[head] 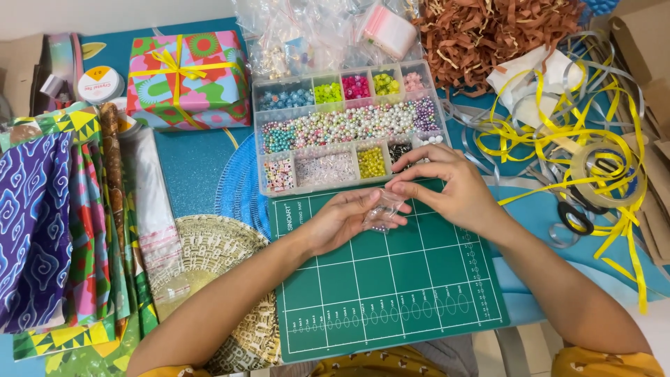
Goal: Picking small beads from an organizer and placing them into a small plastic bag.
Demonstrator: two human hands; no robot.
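While hands pinch it, clear bag's contents stay unclear.

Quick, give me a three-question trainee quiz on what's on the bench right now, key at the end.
1. True or false: both hands are on the small clear bag above the green cutting mat.
2. Which thing lies directly behind the hands? A) the bead organiser box B) the wrapped gift box C) the folded patterned paper
3. Fill in: the loose ribbon piled by the right hand is mostly ____ in colour.

Key:
1. True: the left hand cradles the bag and the right hand pinches its top.
2. A
3. Yellow
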